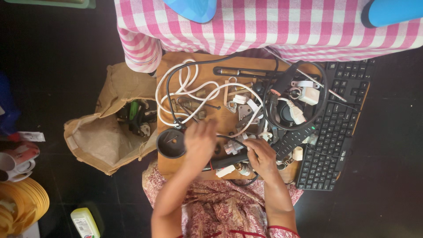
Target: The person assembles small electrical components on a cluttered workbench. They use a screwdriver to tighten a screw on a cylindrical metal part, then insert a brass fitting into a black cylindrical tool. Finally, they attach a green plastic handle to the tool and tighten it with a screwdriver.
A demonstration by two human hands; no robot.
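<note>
My left hand [200, 143] is blurred and hovers palm down, fingers apart, over the wooden board [211, 61], just right of a round black cap-like part [171, 143]. My right hand [263, 157] is closed around the end of a black-handled tool [225, 161] lying across the board's near edge. A white piece [224, 171] sits just below the tool. Small metal parts and a white plug [229, 147] lie between the two hands.
A tangled white cable [185, 90], a black cable loop [324, 94] and a white adapter [310, 95] crowd the board. A black keyboard [339, 128] lies right, an open burlap sack [99, 139] left. Pink checked cloth [264, 26] is beyond. Mugs [17, 161] and a yellow bottle [86, 222] stand left.
</note>
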